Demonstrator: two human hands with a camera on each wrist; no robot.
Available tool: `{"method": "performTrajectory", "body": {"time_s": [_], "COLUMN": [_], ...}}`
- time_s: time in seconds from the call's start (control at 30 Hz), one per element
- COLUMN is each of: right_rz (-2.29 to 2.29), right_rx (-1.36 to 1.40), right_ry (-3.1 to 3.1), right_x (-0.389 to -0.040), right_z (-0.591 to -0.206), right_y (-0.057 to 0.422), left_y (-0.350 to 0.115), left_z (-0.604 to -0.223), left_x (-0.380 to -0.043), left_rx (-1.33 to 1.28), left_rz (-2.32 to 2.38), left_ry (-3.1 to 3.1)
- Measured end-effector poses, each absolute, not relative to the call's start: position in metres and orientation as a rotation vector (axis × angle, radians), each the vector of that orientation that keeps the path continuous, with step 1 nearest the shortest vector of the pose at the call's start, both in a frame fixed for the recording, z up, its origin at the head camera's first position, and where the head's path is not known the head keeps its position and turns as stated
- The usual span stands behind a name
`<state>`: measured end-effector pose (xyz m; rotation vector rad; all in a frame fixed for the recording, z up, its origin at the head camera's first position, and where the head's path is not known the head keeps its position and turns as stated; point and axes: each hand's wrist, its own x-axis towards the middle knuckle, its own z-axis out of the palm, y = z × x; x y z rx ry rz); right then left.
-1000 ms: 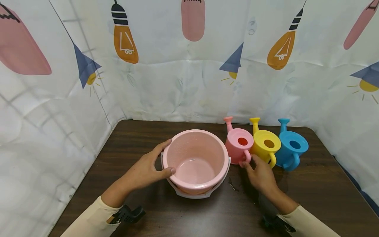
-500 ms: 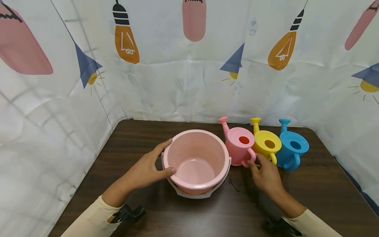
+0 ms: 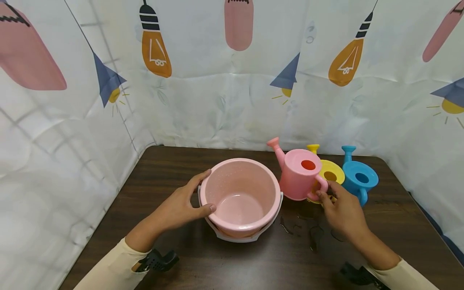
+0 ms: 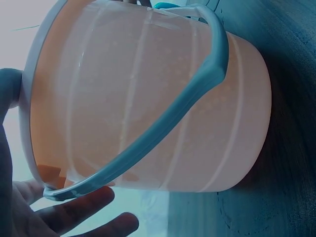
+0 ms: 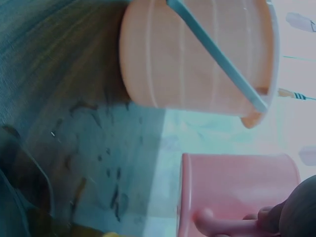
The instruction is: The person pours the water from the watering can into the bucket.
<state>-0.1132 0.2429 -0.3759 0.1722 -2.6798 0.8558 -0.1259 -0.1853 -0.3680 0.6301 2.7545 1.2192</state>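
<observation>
Right hand pinches pink watering can by handle, blue can just beyond; left hand, spread, grips bucket.

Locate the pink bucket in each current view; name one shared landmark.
Head: pink bucket just below centre, upright.
Left wrist: pink bucket fills most of the frame, base toward the right.
Right wrist: pink bucket at top, right of centre, base toward the left.
Shared landmark: its handle, visible in all three.

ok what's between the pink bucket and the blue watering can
The head view shows two things there: the pink watering can, held in the right hand, and the yellow watering can, partly hidden behind it.
</observation>
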Motion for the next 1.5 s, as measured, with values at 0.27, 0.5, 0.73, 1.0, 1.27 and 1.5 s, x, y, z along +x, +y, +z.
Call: {"method": "performTrajectory", "body": {"time_s": [0.27,0.5,0.73,1.0,1.27,1.5], "right_rz": [0.791,0.768,0.736,0.73,0.742,0.722], "right_rx": [0.202,0.237,0.255,0.305,0.379,0.392], "right_ry": [-2.654,-2.655,-2.655,-2.608,-2.585,-2.597], "right_x": [-0.11,-0.109,-0.109,-0.109,-0.109,-0.11], "right_z": [-0.355,-0.339,-0.325,-0.31,-0.298,-0.293], "right_y": [0.257,0.265,0.27,0.273,0.271,0.269], "left_y": [-0.185,-0.185,-0.186,-0.187,-0.188,-0.187], "left_z": [-0.372,-0.373,-0.375,-0.376,-0.379,-0.378], "left_x": [-0.126,-0.127,-0.13,-0.131,-0.13,-0.13], "left_rx": [0.623,0.639,0.658,0.648,0.644,0.632], "left_rz": [1.284,1.321,1.317,1.329,1.339,1.354], "left_ry": [2.71,2.688,2.68,2.661,2.649,2.634]}}
